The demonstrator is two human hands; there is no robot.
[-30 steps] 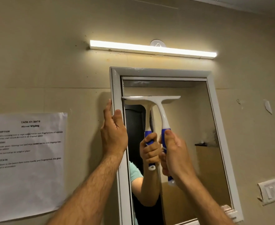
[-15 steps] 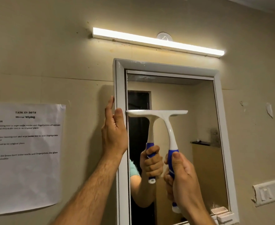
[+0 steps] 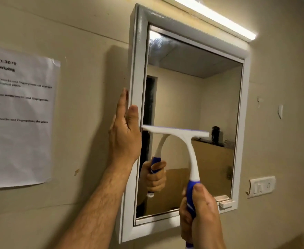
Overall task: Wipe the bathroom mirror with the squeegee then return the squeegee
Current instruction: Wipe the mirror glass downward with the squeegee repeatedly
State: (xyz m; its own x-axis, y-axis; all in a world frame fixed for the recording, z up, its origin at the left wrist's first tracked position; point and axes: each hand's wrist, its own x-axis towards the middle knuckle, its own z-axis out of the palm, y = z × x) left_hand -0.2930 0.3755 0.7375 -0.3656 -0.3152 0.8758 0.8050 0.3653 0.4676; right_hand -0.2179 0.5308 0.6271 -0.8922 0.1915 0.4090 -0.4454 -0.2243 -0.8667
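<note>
On beige wall: one white-framed mirror (image 3: 192, 97), one lit tube light (image 3: 217, 18) above it, one printed task sheet (image 3: 18, 115) to its left, one switch plate (image 3: 261, 185) to its right. Against glass, about mid-height: one white squeegee (image 3: 176, 133), blade near level, blue grip clenched in right hand (image 3: 199, 216). Flat and unclenched on frame's left edge: left hand (image 3: 125, 135), gripping nothing. At frame's lower right corner: small white holder (image 3: 224, 201). Within reflection: second squeegee and fist, dark doorway, ledge.
</note>
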